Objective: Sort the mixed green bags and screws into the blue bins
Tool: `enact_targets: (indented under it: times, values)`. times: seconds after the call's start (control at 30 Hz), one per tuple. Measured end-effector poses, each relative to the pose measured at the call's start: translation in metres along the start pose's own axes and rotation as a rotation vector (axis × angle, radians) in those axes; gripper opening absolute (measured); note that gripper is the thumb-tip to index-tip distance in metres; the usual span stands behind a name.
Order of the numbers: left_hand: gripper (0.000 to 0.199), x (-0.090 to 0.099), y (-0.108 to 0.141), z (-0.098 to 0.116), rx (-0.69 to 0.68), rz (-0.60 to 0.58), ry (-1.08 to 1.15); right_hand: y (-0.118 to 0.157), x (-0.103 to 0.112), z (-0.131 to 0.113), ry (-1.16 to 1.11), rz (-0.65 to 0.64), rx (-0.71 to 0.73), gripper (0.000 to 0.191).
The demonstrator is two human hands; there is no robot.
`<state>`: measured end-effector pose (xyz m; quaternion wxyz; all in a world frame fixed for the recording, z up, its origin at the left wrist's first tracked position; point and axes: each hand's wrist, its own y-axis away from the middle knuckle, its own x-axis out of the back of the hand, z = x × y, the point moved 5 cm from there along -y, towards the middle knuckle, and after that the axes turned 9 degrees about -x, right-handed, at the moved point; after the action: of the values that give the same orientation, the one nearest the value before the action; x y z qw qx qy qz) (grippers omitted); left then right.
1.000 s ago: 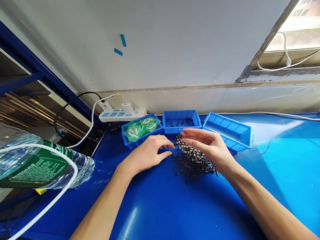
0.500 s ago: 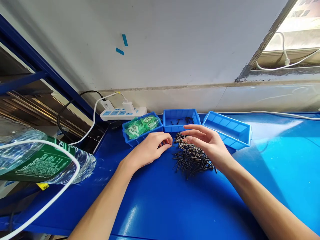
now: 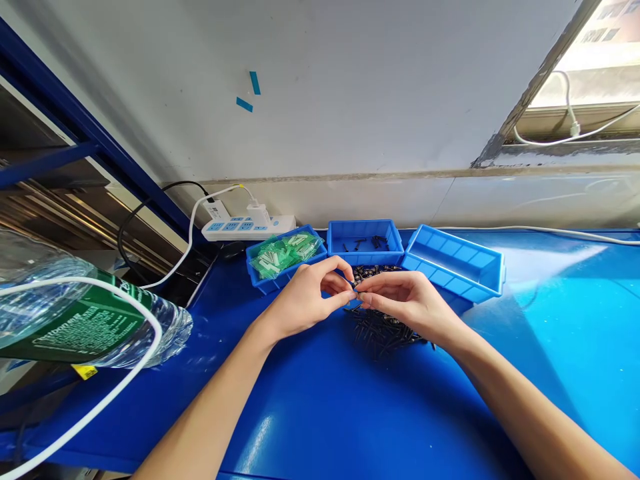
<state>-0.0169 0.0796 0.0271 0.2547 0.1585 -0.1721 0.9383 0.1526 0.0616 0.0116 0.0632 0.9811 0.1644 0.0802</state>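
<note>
My left hand (image 3: 313,297) and my right hand (image 3: 415,300) meet fingertip to fingertip above a pile of black screws (image 3: 385,333). A small dark piece, apparently a black screw (image 3: 353,285), shows at the left thumb and forefinger, which are closed on it. The right thumb and fingers pinch at the same spot; what lies between them is mostly hidden. Metal rings or nuts show on some screws in the pile. Behind stands a blue bin (image 3: 365,256) with a few black screws in it.
Green packets with white pieces (image 3: 287,253) fill the left blue bin (image 3: 270,285). A third blue bin (image 3: 455,270) sits at the right. A power strip (image 3: 245,229) lies by the wall. At left are a large water bottle (image 3: 90,320) and a looping white cable (image 3: 157,333).
My right hand has come down and left, its spread fingers closing into a pinch. My left hand has moved slightly right and up, and the fingertips of both hands now meet.
</note>
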Motion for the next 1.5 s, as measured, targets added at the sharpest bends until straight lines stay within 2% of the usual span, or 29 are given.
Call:
enact_targets:
  times: [0.17, 0.27, 0.33, 0.4, 0.5, 0.63, 0.97, 1.23, 1.4, 1.5]
  values:
    - [0.017, 0.001, 0.002, -0.003, 0.028, -0.105, -0.062, 0.000, 0.004, 0.000, -0.037, 0.019, -0.042, 0.022]
    - [0.014, 0.002, 0.004, -0.006, 0.023, -0.192, -0.255, 0.000, 0.012, 0.000, -0.135, 0.143, -0.029, 0.023]
    - [0.013, 0.000, 0.004, -0.008, -0.009, -0.233, -0.345, 0.001, 0.018, -0.001, -0.240, 0.244, 0.014, 0.031]
    - [0.010, -0.004, 0.004, -0.009, -0.042, -0.259, -0.374, 0.002, 0.021, -0.001, -0.308, 0.291, 0.043, 0.041]
    - [0.004, -0.009, 0.003, -0.011, -0.058, -0.276, -0.373, 0.002, 0.021, 0.000, -0.323, 0.286, 0.036, 0.045]
    - [0.010, -0.010, 0.002, -0.011, -0.050, -0.286, -0.365, 0.002, 0.019, 0.000, -0.308, 0.269, 0.018, 0.041]
    - [0.009, -0.001, 0.001, -0.007, -0.053, -0.251, -0.385, 0.003, 0.017, -0.006, -0.160, 0.221, 0.049, 0.023]
    - [0.007, 0.012, 0.000, 0.001, -0.042, -0.085, -0.241, 0.004, 0.005, -0.007, 0.142, 0.168, 0.129, 0.021]
    - [0.009, 0.011, 0.001, 0.003, -0.031, -0.004, -0.105, 0.004, 0.000, -0.008, 0.112, 0.064, 0.099, 0.021]
    - [0.017, 0.009, 0.002, 0.003, 0.005, 0.003, -0.063, 0.003, -0.002, -0.005, 0.000, 0.009, 0.025, 0.029]
